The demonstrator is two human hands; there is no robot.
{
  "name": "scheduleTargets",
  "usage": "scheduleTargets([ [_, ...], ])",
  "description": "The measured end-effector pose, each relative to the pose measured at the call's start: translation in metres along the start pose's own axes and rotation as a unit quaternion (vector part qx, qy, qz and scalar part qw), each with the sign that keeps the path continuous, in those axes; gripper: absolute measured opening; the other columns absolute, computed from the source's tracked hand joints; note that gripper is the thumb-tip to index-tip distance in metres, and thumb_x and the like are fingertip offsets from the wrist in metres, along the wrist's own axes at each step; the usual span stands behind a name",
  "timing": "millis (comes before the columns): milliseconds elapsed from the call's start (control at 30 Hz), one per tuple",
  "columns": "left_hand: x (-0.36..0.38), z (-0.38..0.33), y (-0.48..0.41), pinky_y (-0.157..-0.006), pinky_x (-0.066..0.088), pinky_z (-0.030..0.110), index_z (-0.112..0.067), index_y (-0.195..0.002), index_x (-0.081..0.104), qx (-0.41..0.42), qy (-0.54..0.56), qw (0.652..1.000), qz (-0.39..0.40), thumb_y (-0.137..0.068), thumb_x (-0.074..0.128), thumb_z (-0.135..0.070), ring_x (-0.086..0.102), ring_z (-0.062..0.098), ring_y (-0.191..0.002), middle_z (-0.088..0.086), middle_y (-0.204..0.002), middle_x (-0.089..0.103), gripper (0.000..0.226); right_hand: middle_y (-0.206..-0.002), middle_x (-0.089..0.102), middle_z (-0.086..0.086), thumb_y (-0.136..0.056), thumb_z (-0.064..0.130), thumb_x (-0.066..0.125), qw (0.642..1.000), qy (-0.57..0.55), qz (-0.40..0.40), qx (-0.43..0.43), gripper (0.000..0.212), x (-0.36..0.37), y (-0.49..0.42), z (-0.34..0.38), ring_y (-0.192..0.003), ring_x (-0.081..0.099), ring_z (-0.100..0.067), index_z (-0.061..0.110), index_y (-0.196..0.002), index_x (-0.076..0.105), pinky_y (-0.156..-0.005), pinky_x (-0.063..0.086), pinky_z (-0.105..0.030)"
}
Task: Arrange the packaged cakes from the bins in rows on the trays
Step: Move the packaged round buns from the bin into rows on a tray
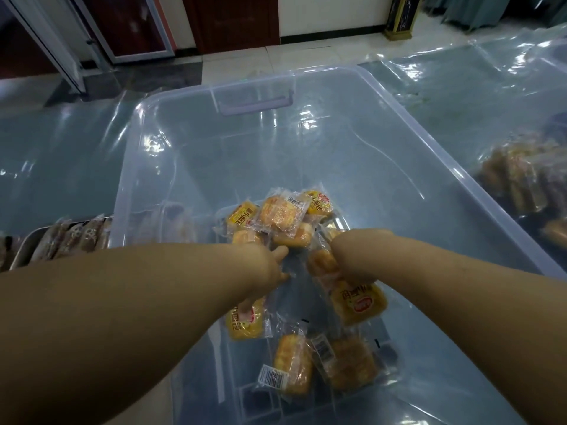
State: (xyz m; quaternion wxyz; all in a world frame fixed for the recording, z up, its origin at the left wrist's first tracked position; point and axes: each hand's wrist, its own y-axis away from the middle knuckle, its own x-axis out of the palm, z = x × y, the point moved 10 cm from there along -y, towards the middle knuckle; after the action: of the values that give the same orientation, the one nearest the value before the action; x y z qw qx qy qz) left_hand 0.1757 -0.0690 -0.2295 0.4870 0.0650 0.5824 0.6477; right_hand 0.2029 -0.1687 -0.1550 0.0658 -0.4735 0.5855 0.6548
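Note:
Both my arms reach down into a large clear plastic bin (445,167). Several yellow packaged cakes (283,214) lie on its floor in a loose pile. My left hand (268,269) is down among the packets; its lower fingers pinch a yellow packet (245,322) by its top edge. My right hand (346,262) grips a bunch of packets, with one labelled yellow cake (357,303) hanging below it. More packets (322,363) lie nearer to me on the bin floor. The fingers of both hands are mostly hidden behind wrists and wrappers.
A metal tray (23,250) with rows of darker packaged cakes sits at the left beside the bin. Another heap of wrapped cakes (521,179) shows at the right under clear plastic sheeting. Tiled floor and doors lie beyond.

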Motion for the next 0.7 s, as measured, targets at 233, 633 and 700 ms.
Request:
scheduleTargets([
  [233,-0.006,-0.002,0.009,-0.088,0.051,0.044,-0.029,-0.147,0.022,-0.014,0.019,0.999,0.026,-0.071,0.079,-0.030,0.049,0.037,-0.114,0.009,-0.152,-0.011,0.095,-0.071,0.039,-0.001,-0.091,0.019,0.056,1.000,-0.006,0.004,-0.011,0.028,-0.001,0.002,0.004,-0.085,0.046,-0.023,0.010,-0.117,0.055,-0.074,0.039,-0.033],
  [633,-0.032,0.009,0.036,-0.068,0.051,0.039,-0.020,-0.113,0.060,0.005,-0.011,0.999,-0.044,-0.068,0.079,-0.034,0.056,0.027,-0.092,0.003,-0.094,0.056,0.051,-0.067,0.039,-0.001,-0.087,0.013,0.058,0.999,0.005,-0.039,-0.032,0.006,-0.019,0.001,-0.006,-0.074,0.046,-0.021,0.010,-0.086,0.054,-0.073,0.045,-0.032],
  [700,-0.047,0.016,0.049,-0.070,0.048,0.037,-0.021,-0.116,0.058,0.005,0.005,0.995,-0.099,-0.070,0.077,-0.037,0.052,0.025,-0.097,0.002,-0.101,0.057,0.053,-0.068,0.038,-0.001,-0.087,0.019,0.060,0.998,0.018,-0.049,-0.042,0.017,-0.027,0.005,-0.005,-0.079,0.045,-0.022,0.012,-0.103,0.058,-0.073,0.041,-0.030],
])
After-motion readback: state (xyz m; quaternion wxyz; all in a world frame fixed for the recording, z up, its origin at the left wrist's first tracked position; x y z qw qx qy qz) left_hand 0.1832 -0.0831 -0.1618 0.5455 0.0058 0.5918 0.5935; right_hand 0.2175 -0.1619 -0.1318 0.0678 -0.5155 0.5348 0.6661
